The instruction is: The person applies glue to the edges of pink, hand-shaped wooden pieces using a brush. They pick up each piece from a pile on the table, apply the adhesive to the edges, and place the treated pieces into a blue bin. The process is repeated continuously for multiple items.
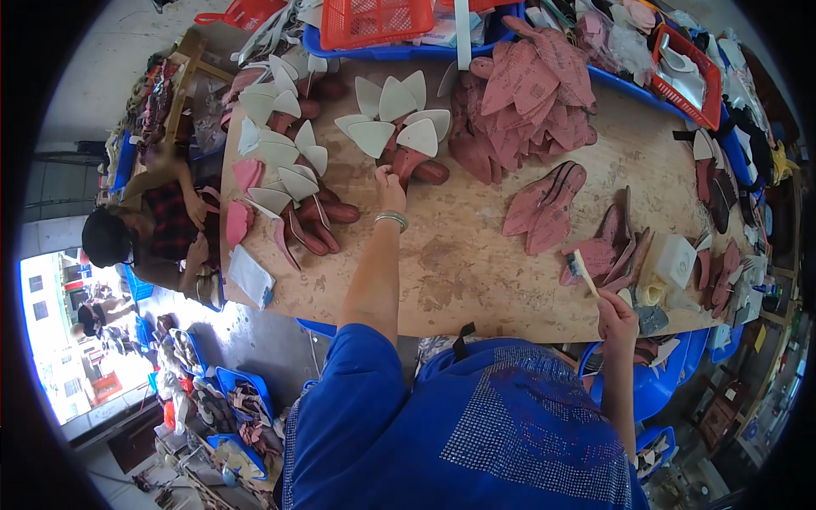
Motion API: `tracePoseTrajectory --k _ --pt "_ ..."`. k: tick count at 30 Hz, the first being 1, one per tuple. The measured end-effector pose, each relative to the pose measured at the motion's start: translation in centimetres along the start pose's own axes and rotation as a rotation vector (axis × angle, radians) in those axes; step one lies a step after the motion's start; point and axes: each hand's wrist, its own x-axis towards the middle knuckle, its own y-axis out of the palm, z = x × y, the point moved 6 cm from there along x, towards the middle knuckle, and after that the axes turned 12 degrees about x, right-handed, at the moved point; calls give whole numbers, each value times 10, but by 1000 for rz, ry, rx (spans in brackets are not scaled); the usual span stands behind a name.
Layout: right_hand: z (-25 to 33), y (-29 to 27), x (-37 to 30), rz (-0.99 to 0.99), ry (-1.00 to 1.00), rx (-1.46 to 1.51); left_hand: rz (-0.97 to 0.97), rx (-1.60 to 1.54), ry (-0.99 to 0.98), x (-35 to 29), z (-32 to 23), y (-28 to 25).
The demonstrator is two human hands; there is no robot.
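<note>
My left hand (390, 185) reaches to the middle of the table, its fingers closed at the edge of a dark red insole (413, 163). This insole lies in a fanned cluster with pale white pointed toe pieces (397, 100). In my right hand (618, 318), near the table's front edge, is a small brush (584, 274) with a pale handle, bristles up and left. The brush head is over several pinkish-red insoles (595, 255). Another pair of pink insoles (546, 206) lies farther left of it.
A tall heap of pink insoles (535, 93) stands at the back. More white-tipped insoles (297, 191) lie on the left. A translucent container (676, 260) stands at the right. Red baskets (374, 21) sit behind. Another person (157, 221) works at the left end.
</note>
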Motion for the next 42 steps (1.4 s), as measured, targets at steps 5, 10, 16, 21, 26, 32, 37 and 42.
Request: tracePoseTrajectory --k 5,10,16,21,26,32,37,42 --pt "1 2 -1 0 -1 -21 -39 95 44 7 5 -5" --pt "1 -2 -3 3 -12 17 -93 224 74 5 10 -12" --pt "4 -16 -8 -13 -38 45 -187 201 106 -11 0 -29" --pt "7 -42 -14 -120 -51 143 -145 390 172 -90 -63 -8" --pt "6 -74 -19 -157 -89 316 353 485 822 -170 -138 95" --pt "-6 -116 -45 -250 -135 380 631 1051 1745 -208 -224 211" --pt "-22 -159 -79 -360 -161 455 890 1382 2147 -217 -217 272" --pt "-51 -201 -99 -439 -181 535 912 1430 2156 -211 -206 294"
